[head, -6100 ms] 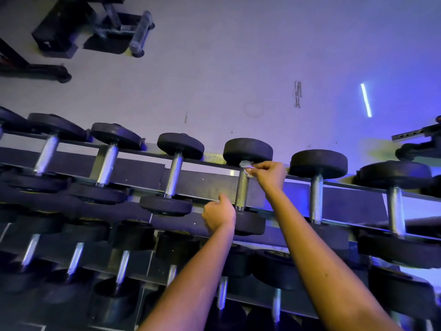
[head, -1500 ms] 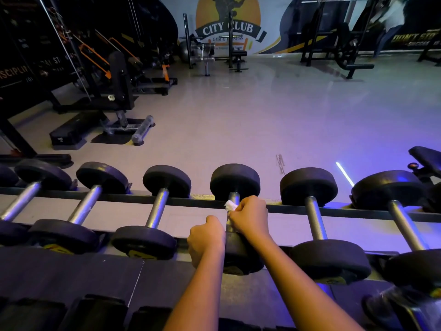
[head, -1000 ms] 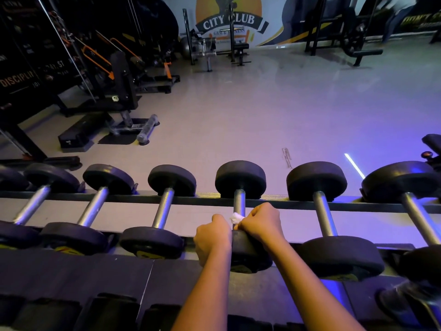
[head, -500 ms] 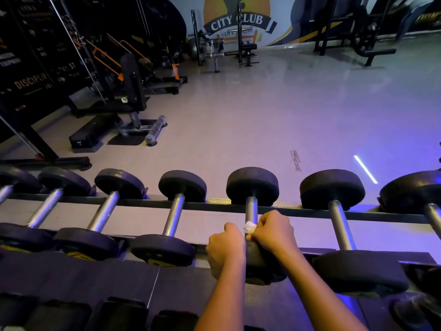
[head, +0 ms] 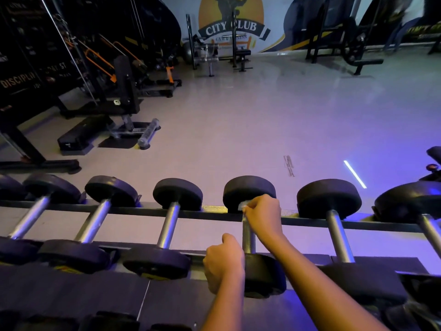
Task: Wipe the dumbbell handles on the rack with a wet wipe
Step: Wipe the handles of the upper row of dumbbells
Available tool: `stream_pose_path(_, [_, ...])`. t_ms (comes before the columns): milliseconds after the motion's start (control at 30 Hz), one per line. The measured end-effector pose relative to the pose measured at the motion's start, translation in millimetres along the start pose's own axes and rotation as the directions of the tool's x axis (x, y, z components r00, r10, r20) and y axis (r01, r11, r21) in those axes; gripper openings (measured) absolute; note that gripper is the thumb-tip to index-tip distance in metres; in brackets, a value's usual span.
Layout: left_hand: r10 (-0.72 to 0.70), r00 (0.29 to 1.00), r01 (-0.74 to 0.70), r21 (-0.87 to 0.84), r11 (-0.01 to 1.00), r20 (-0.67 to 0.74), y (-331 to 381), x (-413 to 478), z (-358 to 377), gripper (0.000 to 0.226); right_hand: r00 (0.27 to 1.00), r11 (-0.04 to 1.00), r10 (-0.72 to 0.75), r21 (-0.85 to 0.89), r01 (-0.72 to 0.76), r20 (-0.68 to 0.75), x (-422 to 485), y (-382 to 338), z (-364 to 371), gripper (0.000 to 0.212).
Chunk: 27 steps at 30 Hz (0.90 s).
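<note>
Right hand (head: 262,217), pinching the wet wipe (head: 243,206), has slid up the handle (head: 248,240); left hand (head: 224,261) curled, grasp unclear.

Left hand (head: 224,261), right hand (head: 262,216), forearms apparently bare.

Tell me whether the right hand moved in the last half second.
Yes. The right hand, gripping the wet wipe, slid along the handle from beside the left hand to the far head.

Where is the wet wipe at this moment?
Head view, right of centre: the wet wipe is held in the right hand at the far end of a dumbbell handle, right by its far weight.
</note>
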<state>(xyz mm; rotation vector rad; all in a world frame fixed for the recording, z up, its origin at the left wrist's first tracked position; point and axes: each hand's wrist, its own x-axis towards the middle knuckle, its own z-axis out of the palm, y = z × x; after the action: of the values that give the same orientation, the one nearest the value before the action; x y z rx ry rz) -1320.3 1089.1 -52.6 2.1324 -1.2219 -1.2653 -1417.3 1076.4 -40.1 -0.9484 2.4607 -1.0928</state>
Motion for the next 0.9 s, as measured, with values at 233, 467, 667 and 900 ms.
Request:
stream_pose_path(233, [0.009, 1.000, -0.010, 0.035, 0.999, 0.022, -1, 0, -3, 0.036, 0.988, 0.987, 0.029, -0.163, -0.004, 0.150, -43, 25, -6, 0.021])
stream_pose_path(467, [-0.007, 0.999, 0.004, 0.066, 0.998, 0.036, 6, -5, -7, 0.041, 0.989, 0.993, 0.054, -0.113, -0.039, 0.137, -24, 23, -6, 0.012])
stream_pose_path(667, [-0.011, 0.999, 0.009, 0.056, 0.998, 0.031, 5, -4, -5, 0.042, 0.998, 0.997, 0.058, -0.045, -0.057, 0.034, -2, 15, -4, 0.019])
stream_pose_path(900, [-0.024, 0.999, 0.021, 0.056, 0.998, 0.045, 1, 2, -3, 0.038, 0.956, 0.979, 0.196, -0.108, -0.175, 0.221, -42, 27, -16, 0.016])
